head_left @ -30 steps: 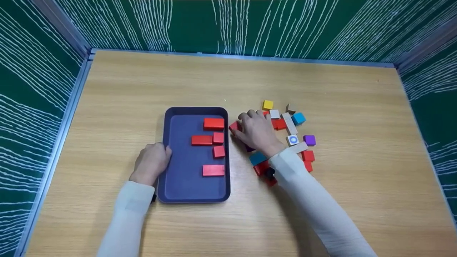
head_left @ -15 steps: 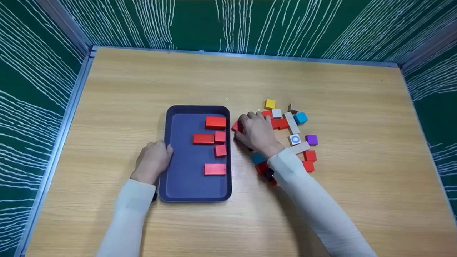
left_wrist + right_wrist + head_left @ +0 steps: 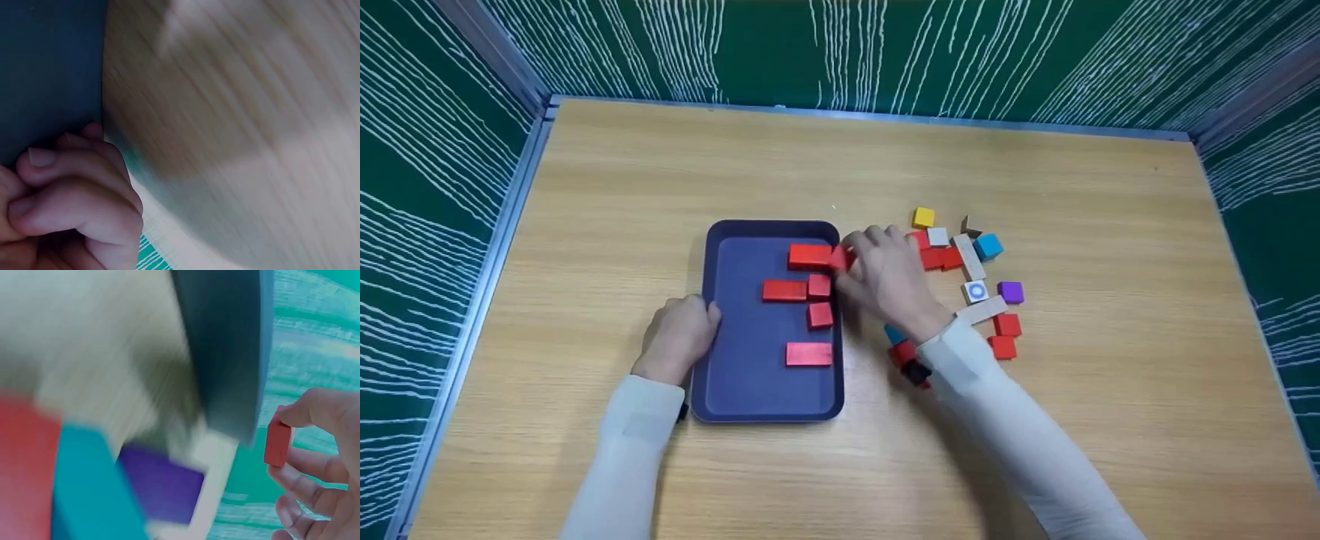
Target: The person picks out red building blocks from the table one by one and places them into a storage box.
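A dark blue tray [image 3: 735,375] lies on the table with several red blocks inside, mostly along its right side. My left hand [image 3: 679,337] grips the tray's left rim; in the left wrist view its fingers [image 3: 79,208] are curled against the tray wall [image 3: 50,67]. Between thumb and fingers my right hand [image 3: 889,281] pinches a small red block [image 3: 278,441], raised at the tray's right rim near a long red block [image 3: 808,256]. In the right wrist view the held block is clear of the table.
Right of the tray lie loose blocks: yellow [image 3: 923,217], purple [image 3: 1011,292], blue [image 3: 988,246], pale wooden bars [image 3: 968,257] and several red ones [image 3: 1006,325]. A white block with a blue ring [image 3: 975,292] sits among them. Green walls border the table.
My right hand has lifted the small red block from the table and carried it left to the tray's right rim. The left hand stays on the tray.
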Demonstrator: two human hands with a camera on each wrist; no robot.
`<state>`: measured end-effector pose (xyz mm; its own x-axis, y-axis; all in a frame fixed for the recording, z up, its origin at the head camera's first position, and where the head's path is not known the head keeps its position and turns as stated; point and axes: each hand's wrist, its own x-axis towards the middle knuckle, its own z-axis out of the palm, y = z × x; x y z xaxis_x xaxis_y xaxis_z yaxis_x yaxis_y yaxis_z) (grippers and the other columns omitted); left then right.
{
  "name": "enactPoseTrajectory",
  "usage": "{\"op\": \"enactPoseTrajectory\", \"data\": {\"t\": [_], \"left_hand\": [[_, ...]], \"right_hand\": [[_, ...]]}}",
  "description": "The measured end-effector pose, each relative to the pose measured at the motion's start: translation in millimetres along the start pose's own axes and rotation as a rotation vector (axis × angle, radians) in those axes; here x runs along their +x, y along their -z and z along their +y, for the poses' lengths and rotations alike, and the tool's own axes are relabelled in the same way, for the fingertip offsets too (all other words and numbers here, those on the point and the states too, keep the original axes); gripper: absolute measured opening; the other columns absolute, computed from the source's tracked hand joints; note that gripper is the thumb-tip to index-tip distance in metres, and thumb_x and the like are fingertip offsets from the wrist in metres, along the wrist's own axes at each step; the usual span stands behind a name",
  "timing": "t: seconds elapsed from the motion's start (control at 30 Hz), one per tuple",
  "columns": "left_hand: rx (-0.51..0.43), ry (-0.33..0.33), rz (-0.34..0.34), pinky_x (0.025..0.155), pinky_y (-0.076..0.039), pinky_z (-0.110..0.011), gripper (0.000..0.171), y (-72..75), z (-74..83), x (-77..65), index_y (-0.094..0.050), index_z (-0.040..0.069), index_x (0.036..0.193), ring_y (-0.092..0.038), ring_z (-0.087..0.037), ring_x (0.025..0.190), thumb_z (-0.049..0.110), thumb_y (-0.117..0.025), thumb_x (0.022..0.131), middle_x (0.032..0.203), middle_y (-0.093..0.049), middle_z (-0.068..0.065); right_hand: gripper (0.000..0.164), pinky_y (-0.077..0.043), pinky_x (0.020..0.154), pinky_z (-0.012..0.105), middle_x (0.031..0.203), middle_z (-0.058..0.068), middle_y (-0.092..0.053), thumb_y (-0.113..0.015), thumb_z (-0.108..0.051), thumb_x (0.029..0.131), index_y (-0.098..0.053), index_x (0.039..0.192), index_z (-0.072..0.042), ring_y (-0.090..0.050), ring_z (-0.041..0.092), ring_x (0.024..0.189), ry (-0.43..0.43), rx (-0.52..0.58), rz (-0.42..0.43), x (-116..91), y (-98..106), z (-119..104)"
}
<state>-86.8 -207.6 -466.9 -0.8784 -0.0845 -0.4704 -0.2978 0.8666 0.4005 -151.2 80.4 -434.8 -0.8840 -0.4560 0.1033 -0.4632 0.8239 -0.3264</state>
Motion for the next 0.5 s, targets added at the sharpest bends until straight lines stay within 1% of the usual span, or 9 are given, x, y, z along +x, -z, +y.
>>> {"op": "enactPoseTrajectory", "data": {"t": [0.13, 0.23, 0.33, 0.5], "left_hand": [[0.012, -0.009, 0.016, 0.059, -0.049, -0.041, 0.042, 0.1, -0.4, 0.3, -0.064, -0.007, 0.106, -0.061, -0.029, 0.07, 0.028, -0.04, 0.106, 0.086, -0.062, -0.019], [0.028, -0.012, 0.025, 0.058, -0.049, -0.041, 0.042, -0.7, -0.6, 0.6, -0.064, -0.007, 0.105, -0.061, -0.029, 0.069, 0.028, -0.04, 0.105, 0.086, -0.062, -0.019], [0.033, -0.009, 0.021, 0.057, -0.048, -0.04, 0.042, -1.7, -1.1, 0.6, -0.064, -0.007, 0.107, -0.061, -0.028, 0.069, 0.028, -0.04, 0.106, 0.086, -0.062, -0.019], [0.022, -0.015, 0.024, 0.059, -0.048, -0.041, 0.042, -1.6, -1.8, 0.3, -0.064, -0.007, 0.107, -0.06, -0.029, 0.07, 0.028, -0.041, 0.106, 0.088, -0.063, -0.021]], "right_hand": [[0.034, -0.04, 0.076, 0.045, 0.105, 0.011, -0.066, -0.072, -0.029, 0.088, -0.069, 0.114, -0.006, -0.053, 0.032, 0.091, 0.168, -0.006, 0.023, -6, -8, -23], [0.034, -0.04, 0.075, 0.043, 0.105, 0.009, -0.066, -0.072, -0.029, 0.089, -0.069, 0.115, -0.008, -0.052, 0.029, 0.092, 0.245, 0.001, -0.018, -9, -15, -36], [0.036, -0.04, 0.078, 0.043, 0.109, 0.009, -0.066, -0.073, -0.031, 0.089, -0.069, 0.119, -0.01, -0.051, 0.028, 0.097, 0.269, -0.003, -0.08, -12, -21, -44], [0.04, -0.04, 0.08, 0.043, 0.111, 0.007, -0.066, -0.076, -0.032, 0.089, -0.069, 0.123, -0.013, -0.05, 0.027, 0.101, 0.268, -0.024, -0.153, -14, -30, -50]]}}
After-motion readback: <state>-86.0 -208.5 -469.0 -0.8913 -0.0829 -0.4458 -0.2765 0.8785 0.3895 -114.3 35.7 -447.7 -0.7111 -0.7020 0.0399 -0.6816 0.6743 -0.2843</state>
